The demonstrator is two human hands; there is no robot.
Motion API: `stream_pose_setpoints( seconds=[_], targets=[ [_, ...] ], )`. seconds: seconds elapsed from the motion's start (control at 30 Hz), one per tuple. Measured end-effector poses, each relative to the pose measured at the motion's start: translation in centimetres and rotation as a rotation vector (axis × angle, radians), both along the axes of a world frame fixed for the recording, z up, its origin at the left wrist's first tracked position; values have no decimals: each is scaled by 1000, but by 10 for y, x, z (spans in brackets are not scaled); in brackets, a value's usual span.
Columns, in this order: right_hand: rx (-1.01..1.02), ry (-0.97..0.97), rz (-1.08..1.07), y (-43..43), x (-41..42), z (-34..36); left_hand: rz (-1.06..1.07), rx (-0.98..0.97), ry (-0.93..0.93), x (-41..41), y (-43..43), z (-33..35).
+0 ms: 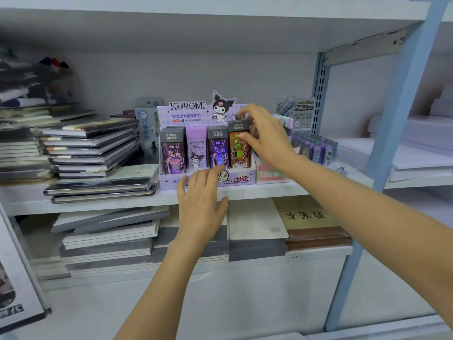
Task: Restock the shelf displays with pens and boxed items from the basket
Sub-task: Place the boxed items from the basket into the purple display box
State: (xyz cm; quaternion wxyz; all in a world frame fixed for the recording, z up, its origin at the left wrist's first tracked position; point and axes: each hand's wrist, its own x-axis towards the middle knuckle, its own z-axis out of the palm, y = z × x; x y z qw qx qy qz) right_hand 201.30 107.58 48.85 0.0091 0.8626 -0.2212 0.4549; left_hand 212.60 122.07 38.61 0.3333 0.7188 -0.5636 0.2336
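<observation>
Orange box (239, 149) is pinched near its top by R hand (266, 133) fingers (245, 137); it stands in the far-right slot of the Kuromi display (186, 114). Below-left of them, L hand (201, 195) is laid flat-fingered on the display's front lip. Step judged: seating. Next: box pressed level w/ neighbours, then released.

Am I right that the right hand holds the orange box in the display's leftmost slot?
Not quite: the head view shows the right hand holding the orange box in the display's rightmost slot, not the leftmost.
</observation>
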Motion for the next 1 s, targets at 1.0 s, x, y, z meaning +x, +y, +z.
stream_pose_setpoints(
  seconds=[1.0],
  targets=[
    [-183,111,204,37,-58,-51,-36,35,14,-14,5,-4]
  ],
)
